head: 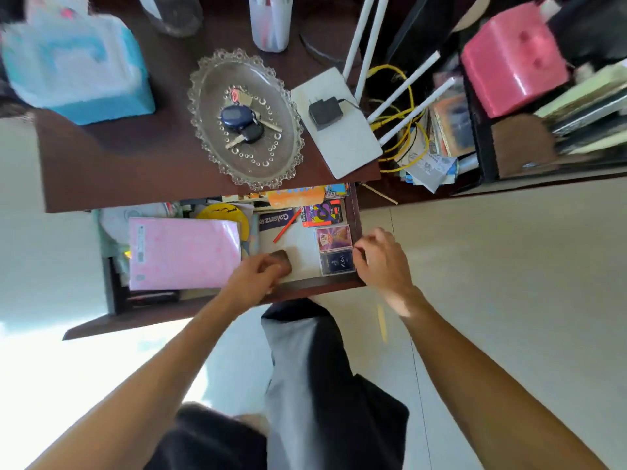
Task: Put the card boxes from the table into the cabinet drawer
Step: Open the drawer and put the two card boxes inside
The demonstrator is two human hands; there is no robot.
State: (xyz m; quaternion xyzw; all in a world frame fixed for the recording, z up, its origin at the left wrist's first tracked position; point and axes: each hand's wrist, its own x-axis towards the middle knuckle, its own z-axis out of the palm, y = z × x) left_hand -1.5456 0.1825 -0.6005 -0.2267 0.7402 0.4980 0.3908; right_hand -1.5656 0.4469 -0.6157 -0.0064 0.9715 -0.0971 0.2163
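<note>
The cabinet drawer [315, 287] stands pulled out below the dark wooden table top [112, 164]. Two card boxes lie side by side at its right end: a purple one [333, 238] and a dark blue one [337, 262] nearer the front. My left hand [261, 274] rests on the drawer's front edge, fingers curled over it into the drawer. My right hand [381, 259] hovers at the drawer's right front corner, just right of the blue box, fingers loosely apart and holding nothing.
Inside the drawer lie a pink packet [185, 252], a red pen [286, 226], a yellow disc [224, 213] and coloured packs [322, 213]. On the table sit a glass dish [217, 83] with keys [242, 125], a white router [342, 147], a blue tissue pack [78, 66].
</note>
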